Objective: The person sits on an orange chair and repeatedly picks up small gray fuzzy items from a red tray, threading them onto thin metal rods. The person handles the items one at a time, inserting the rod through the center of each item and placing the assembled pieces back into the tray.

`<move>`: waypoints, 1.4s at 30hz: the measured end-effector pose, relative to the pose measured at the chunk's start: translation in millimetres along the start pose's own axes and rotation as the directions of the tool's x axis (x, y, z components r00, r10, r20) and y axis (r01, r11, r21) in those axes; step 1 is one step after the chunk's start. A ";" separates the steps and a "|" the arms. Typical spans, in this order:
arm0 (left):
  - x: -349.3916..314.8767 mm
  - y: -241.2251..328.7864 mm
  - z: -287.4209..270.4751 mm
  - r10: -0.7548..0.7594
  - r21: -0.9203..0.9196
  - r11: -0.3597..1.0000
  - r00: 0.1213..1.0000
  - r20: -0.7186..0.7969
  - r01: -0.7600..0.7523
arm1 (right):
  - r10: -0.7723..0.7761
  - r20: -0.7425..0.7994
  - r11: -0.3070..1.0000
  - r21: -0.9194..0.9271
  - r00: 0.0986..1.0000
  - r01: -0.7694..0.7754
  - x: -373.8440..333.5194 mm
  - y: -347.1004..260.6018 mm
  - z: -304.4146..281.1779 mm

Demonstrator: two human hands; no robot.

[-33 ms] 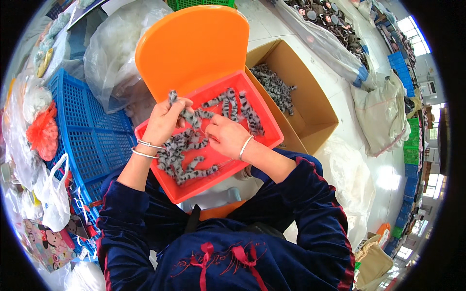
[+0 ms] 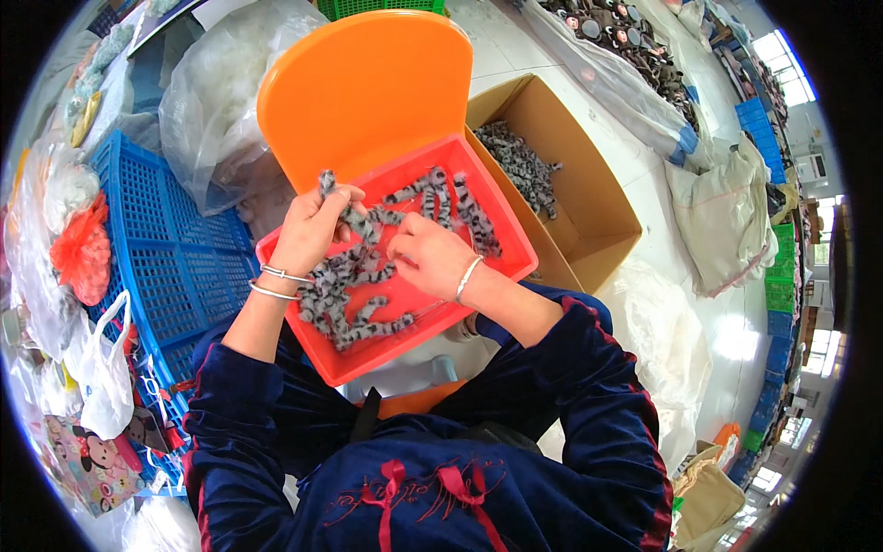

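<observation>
My left hand is closed on a furry grey-and-black striped plush strip, thumb pressed against the fingers. One end of the strip sticks up above the thumb. Beside it, my right hand has its fingers curled together at the strip's right end; what they pinch, if anything, is hidden. Both hands are over a red plastic tray. More striped strips are heaped in the tray below my left hand, and several others lie along its far right side.
An orange chair back rises behind the tray. To the right stands an open cardboard box holding many similar strips. A blue plastic crate is close on the left, with a clear plastic bag beyond it.
My right hand has shifted very slightly at the strip's end. My left hand and the strip stay in place.
</observation>
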State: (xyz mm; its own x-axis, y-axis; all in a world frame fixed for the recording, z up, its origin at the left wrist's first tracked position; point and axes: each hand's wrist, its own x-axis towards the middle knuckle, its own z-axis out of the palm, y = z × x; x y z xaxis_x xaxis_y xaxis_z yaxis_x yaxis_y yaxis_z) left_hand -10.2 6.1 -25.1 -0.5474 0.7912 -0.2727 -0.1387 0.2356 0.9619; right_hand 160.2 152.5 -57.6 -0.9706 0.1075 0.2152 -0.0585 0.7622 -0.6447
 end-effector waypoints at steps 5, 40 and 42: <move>-3.7 2.4 0.5 -0.056 -0.036 0.998 0.997 0.049 0.058 | 0.233 0.120 0.912 0.318 0.965 -0.259 12.6 -1.3 -53.7; -3.3 11.5 -2.5 -0.019 -0.152 0.987 0.979 0.205 0.050 | 0.206 0.162 0.245 0.946 0.965 -0.211 21.8 9.4 -104.4; -7.6 15.6 0.1 0.002 -0.164 0.986 0.968 0.249 0.041 | 0.135 0.153 0.193 0.965 0.979 -0.178 21.6 5.5 -106.1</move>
State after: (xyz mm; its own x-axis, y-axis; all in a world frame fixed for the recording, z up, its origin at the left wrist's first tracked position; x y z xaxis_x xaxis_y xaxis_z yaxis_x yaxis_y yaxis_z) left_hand -8.1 3.9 -8.0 -0.3245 0.9073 -0.2673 -0.2940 0.1719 0.9402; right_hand 163.7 226.7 21.3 -0.9938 0.1101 0.0115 -0.0642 -0.4879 -0.8706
